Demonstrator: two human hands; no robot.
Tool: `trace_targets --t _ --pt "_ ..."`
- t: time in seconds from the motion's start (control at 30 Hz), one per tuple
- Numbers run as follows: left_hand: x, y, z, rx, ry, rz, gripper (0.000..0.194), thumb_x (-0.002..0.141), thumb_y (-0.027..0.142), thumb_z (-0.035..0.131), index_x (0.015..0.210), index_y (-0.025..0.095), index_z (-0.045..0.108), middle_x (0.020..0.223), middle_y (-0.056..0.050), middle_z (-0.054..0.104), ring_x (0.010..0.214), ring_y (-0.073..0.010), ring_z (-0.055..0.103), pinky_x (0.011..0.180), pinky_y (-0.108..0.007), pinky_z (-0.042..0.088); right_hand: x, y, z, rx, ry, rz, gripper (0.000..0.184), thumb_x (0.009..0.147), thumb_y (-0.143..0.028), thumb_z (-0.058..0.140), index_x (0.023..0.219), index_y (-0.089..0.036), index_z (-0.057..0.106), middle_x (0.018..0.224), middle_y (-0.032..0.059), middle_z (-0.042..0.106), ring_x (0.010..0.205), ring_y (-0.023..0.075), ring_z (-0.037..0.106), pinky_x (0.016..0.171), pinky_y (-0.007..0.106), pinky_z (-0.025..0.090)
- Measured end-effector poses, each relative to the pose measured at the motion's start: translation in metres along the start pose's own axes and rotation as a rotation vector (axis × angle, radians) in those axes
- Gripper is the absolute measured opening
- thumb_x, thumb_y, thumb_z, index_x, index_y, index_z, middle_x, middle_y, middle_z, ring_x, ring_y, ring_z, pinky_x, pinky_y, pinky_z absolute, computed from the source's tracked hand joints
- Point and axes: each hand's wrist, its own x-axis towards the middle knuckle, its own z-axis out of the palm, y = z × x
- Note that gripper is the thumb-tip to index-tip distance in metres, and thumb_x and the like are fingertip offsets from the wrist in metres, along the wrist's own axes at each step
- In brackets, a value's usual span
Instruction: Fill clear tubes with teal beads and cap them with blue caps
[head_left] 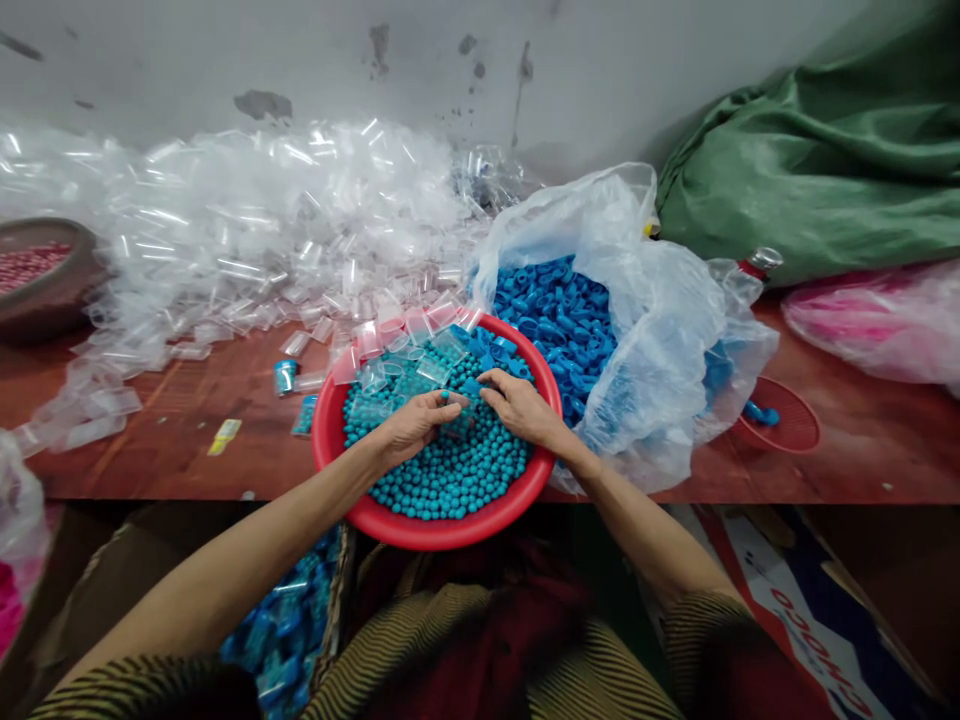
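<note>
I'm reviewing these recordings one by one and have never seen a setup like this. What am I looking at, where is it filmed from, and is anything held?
There is no machine here: a person works with bare hands. The single picture comes from a camera on their head, looking forward and down.

On the reddish table sits a red basin of turquoise beads, with some clear and blue pieces on top. Behind lies a heap of clear pieces; to the right, an open plastic bag holds blue pieces.

The left hand and right hand meet over the basin, fingertips near small clear and blue parts. Exactly what each holds is too small to tell.
</note>
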Motion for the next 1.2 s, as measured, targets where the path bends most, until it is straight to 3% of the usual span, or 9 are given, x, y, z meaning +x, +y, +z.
trace_targets --t 0.23,0.37,0.47,0.6,0.7,0.77,0.87,1.07,1.2 --pt "0.0 -0.002 -0.006 0.004 -0.067 -0.022 0.038 0.063 0.03 0.078 0.093 0.015 0.06 0.076 -0.004 0.066 0.068 -0.0146 0.062 0.06 -0.024 0.045 0.0 0.0 -0.001 0.082 0.015 -0.029 0.022 0.088 -0.023 0.045 0.104 -0.017 0.058 0.087 0.004 0.064 0.082 0.0169 0.059 0.077 0.029 0.043" --pt "-0.003 -0.001 -0.004 0.073 -0.096 0.055 0.038 0.066 0.032 0.075 0.097 0.018 0.059 0.086 -0.003 0.065 0.078 -0.0143 0.06 0.064 -0.024 0.045 -0.001 0.002 0.0 0.136 0.059 -0.068 0.023 0.088 -0.025 0.045 0.105 -0.017 0.058 0.086 0.0031 0.062 0.081 0.0166 0.058 0.076 0.029 0.043" --pt "-0.004 0.0 -0.004 0.27 -0.039 0.152 0.035 0.067 0.034 0.071 0.096 0.017 0.063 0.086 -0.002 0.063 0.074 -0.0116 0.055 0.067 -0.024 0.042 -0.001 0.003 0.0 0.166 0.088 -0.073 0.023 0.088 -0.025 0.045 0.106 -0.018 0.058 0.084 0.0024 0.062 0.078 0.0158 0.057 0.074 0.028 0.043" --pt "0.005 0.0 0.0 0.692 0.124 0.145 0.02 0.061 0.032 0.069 0.073 0.015 0.066 0.065 0.002 0.058 0.063 -0.0115 0.047 0.058 -0.023 0.036 -0.001 0.004 0.0 0.219 0.11 -0.075 0.023 0.088 -0.024 0.046 0.106 -0.018 0.058 0.086 0.0025 0.063 0.081 0.0157 0.057 0.075 0.028 0.044" --pt "0.022 0.0 0.01 0.774 0.178 0.065 0.02 0.058 0.03 0.069 0.053 0.016 0.056 0.048 0.004 0.045 0.051 -0.0093 0.038 0.049 -0.022 0.028 -0.001 0.005 0.001 0.242 0.115 -0.062 0.023 0.087 -0.025 0.046 0.106 -0.018 0.058 0.085 0.0024 0.062 0.08 0.0158 0.058 0.075 0.029 0.044" --pt "0.032 0.001 0.019 0.726 0.16 0.018 0.027 0.058 0.032 0.07 0.05 0.016 0.051 0.044 0.005 0.039 0.046 -0.0082 0.035 0.045 -0.022 0.026 -0.001 0.005 0.001 0.247 0.128 -0.053 0.024 0.087 -0.025 0.046 0.106 -0.017 0.058 0.084 0.0024 0.062 0.079 0.0159 0.058 0.075 0.029 0.044" --pt "0.039 0.003 0.025 0.611 0.1 -0.019 0.03 0.061 0.041 0.07 0.062 0.015 0.054 0.049 0.005 0.044 0.045 -0.0091 0.041 0.046 -0.023 0.033 0.001 0.009 0.001 0.29 0.154 -0.037 0.025 0.086 -0.026 0.046 0.106 -0.016 0.058 0.082 0.0024 0.061 0.076 0.0157 0.058 0.073 0.029 0.044" --pt "0.019 0.004 0.006 0.145 -0.124 0.015 0.042 0.06 0.04 0.077 0.09 0.015 0.061 0.076 -0.002 0.062 0.065 -0.0102 0.056 0.059 -0.022 0.042 0.004 0.016 0.002 0.421 0.131 -0.008 0.025 0.086 -0.028 0.046 0.106 -0.017 0.057 0.075 0.0007 0.061 0.07 0.0143 0.057 0.068 0.028 0.046" --pt "0.006 0.004 -0.002 0.036 -0.128 0.038 0.043 0.061 0.036 0.079 0.092 0.015 0.058 0.077 -0.002 0.065 0.073 -0.0126 0.062 0.064 -0.022 0.046 0.002 0.014 0.003 0.371 0.092 -0.049 0.025 0.087 -0.026 0.045 0.108 -0.019 0.057 0.076 0.0 0.059 0.071 0.014 0.057 0.067 0.028 0.045"
